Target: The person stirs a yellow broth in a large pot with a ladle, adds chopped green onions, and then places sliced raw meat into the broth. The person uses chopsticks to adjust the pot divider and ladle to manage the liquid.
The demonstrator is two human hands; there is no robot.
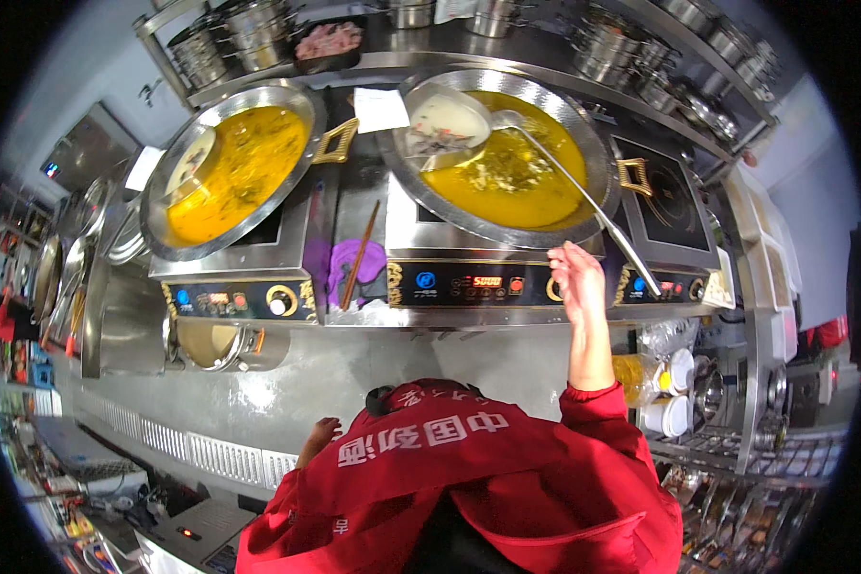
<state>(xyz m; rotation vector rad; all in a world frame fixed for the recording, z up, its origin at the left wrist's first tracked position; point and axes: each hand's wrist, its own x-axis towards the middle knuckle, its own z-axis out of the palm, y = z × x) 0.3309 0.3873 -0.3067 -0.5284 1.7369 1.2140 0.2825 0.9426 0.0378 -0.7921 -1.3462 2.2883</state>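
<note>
My right hand (578, 278) is raised in front of the right cooker, at the near rim of a wide metal pan (466, 222) of yellow broth. Its fingers are loosely bent with nothing seen in them, and a control knob (553, 288) is partly hidden behind it. A long-handled metal ladle (588, 197) rests in this pan, its handle slanting over the rim just right of my hand. A metal-walled compartment (441, 159) in the pan holds milky broth. My left hand (324, 432) hangs low beside my red apron (459, 459), mostly hidden by my sleeve.
A second pan (316, 107) of yellow broth stands on the left cooker. Between the cookers lie wooden chopsticks (361, 251) on a purple cloth (373, 260). Stacked steel pots (251, 32) and a tray of raw meat (328, 41) fill the back shelf. A stockpot (265, 351) stands below left.
</note>
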